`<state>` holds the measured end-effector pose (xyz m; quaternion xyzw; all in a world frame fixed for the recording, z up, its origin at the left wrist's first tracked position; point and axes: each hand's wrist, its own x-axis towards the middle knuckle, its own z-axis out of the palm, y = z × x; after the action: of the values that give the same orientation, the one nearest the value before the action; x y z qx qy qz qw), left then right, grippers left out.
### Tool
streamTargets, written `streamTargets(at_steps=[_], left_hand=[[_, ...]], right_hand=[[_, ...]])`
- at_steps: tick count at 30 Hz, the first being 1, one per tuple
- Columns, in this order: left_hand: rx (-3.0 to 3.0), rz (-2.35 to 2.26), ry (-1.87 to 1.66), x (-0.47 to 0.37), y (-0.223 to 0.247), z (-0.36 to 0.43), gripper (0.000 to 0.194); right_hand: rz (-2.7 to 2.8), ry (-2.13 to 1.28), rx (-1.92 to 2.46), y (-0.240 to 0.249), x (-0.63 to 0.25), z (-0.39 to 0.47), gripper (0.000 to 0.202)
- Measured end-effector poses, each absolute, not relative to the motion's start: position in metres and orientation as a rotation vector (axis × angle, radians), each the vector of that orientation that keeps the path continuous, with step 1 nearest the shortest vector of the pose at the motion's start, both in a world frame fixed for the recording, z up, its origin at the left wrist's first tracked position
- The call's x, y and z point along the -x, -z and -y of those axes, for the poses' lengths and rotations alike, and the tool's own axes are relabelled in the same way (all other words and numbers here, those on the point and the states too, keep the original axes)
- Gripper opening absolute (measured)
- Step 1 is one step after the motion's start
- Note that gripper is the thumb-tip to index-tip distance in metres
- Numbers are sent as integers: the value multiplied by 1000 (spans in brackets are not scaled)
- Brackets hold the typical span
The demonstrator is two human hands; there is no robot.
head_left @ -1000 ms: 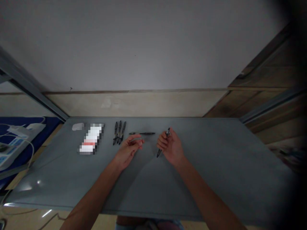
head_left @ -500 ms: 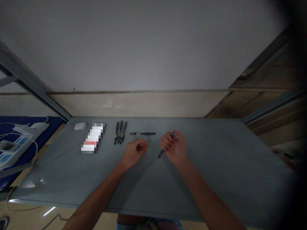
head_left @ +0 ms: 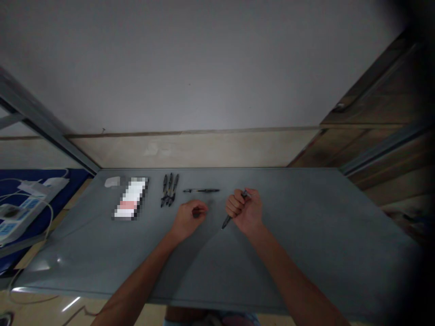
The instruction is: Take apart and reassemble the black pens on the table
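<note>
My right hand [head_left: 245,209] is wrapped around a dark pen [head_left: 226,222]. Its pointed end slants down and left out of the fist, and the thumb lies at the upper end. To its left, my left hand [head_left: 189,217] hovers low over the table, loosely curled, a dark hollow between thumb and fingers and nothing visible in it. Just beyond that hand a single pen [head_left: 201,190] lies sideways. Three more dark pens [head_left: 170,189] lie side by side farther left, roughly lengthwise.
A phone with a blurred screen [head_left: 131,199] lies left of the pens, beside a small whitish object [head_left: 113,182]. The grey table [head_left: 306,235] meets a wall at the back. Off its left side sits a white power strip [head_left: 29,206] with cables.
The view has shifted slightly. My right hand has tightened a little around the pen, whose tip has dipped slightly. My left hand is nearly unmoved, and the lying pens stay put.
</note>
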<state>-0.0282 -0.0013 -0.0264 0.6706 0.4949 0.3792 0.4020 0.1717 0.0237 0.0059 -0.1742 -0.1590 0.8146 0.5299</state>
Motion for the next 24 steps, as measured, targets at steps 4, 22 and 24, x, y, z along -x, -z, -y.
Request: streamTargets(at_steps=[4, 22, 24], left_hand=[[-1715, -1252, -931, 27, 25, 2, 23], [-1343, -1129, -866, 32, 14, -3, 10], [-1160, -1038, -859, 31, 9, 0, 16]], right_hand=[[360, -1931, 414, -8, -172, -23, 42], [323, -1942, 437, -6, -172, -25, 42], [325, -1932, 426, -4, -173, -26, 43]])
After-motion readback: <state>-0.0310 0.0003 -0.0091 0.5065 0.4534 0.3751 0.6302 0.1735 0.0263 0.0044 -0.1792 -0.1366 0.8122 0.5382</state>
